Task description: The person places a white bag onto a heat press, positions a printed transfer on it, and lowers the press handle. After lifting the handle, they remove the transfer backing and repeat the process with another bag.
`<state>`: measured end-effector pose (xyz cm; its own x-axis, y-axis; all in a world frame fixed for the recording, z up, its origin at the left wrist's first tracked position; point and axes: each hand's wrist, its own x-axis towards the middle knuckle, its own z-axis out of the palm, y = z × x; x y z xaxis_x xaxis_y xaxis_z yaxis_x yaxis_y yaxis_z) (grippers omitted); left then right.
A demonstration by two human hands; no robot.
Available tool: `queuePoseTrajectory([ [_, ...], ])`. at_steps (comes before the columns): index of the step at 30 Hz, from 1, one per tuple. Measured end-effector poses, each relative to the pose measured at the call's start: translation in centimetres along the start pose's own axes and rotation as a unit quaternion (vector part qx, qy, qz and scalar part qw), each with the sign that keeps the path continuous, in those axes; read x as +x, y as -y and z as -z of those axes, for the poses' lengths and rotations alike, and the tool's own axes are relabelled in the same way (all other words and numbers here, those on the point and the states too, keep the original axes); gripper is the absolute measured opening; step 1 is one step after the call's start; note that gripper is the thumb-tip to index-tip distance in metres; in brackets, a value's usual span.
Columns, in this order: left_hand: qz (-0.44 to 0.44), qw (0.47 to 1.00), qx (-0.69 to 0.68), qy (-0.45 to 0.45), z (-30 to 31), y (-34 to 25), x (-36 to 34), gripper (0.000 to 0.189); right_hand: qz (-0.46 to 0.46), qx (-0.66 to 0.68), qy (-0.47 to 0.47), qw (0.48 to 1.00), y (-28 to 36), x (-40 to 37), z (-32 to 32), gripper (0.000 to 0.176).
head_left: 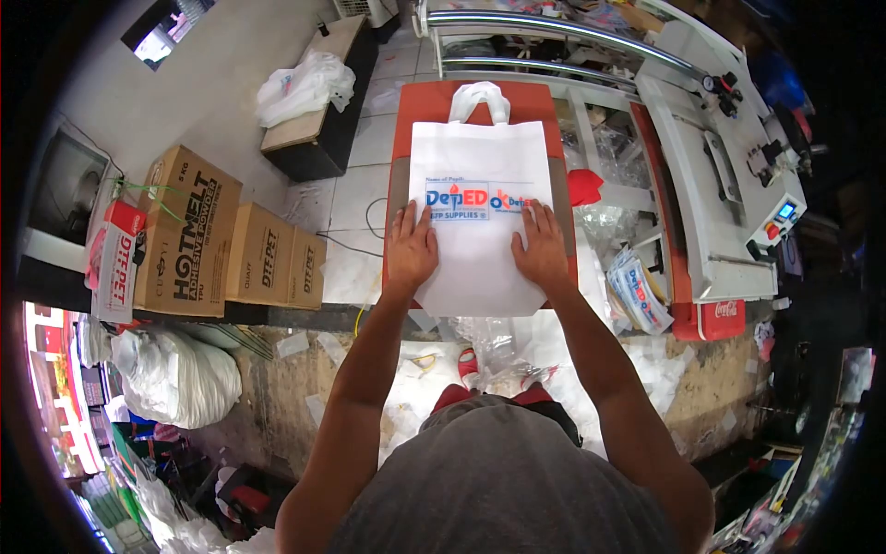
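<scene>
A white tote bag (475,263) lies flat on a red-edged platen (420,102), its handles toward the far end. Blue and red lettering, with "DepED" readable, is printed across its middle. On the bag's left edge rests my left hand (412,247), fingers stretched out beside the print. My right hand (541,243) lies flat on the right side, its fingertips touching the end of the lettering. Neither hand grips anything. The bag's bottom edge hangs toward my body.
Cardboard boxes (194,235) stand at the left. A large press machine (715,185) with a small lit display is on the right. Printed bags (639,291) are stacked near a red Coca-Cola case (720,319). A white plastic bundle (305,88) sits on a bench behind.
</scene>
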<state>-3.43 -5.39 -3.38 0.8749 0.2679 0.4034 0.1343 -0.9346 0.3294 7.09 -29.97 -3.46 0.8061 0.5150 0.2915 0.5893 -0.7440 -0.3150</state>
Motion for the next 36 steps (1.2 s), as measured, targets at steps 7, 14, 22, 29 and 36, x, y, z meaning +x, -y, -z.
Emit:
queuePoseTrajectory([
  [7,0.009,1.0,-0.016,0.021,0.1,0.4,0.0,0.048,-0.001,0.004,-0.015,1.0,0.2,0.0,0.7,0.055],
  [14,0.177,0.939,-0.278,-0.099,2.8,7.5,-6.2,0.051,-0.086,0.147,-0.256,0.952,-6.8,-3.9,14.3,0.024],
  [22,0.327,0.938,-0.102,-0.06,1.7,15.8,-24.9,0.032,-0.166,-0.302,-0.315,0.884,-26.9,-8.8,29.1,0.023],
  [29,0.387,0.883,-0.047,0.263,-0.1,17.9,-41.4,0.025,-0.236,-0.328,-0.132,0.905,-38.1,-6.5,27.6,0.04],
  [36,0.382,0.802,-0.068,0.454,-2.1,18.7,-49.4,0.033,-0.244,-0.299,-0.133,0.913,-32.5,-6.6,27.0,0.039],
])
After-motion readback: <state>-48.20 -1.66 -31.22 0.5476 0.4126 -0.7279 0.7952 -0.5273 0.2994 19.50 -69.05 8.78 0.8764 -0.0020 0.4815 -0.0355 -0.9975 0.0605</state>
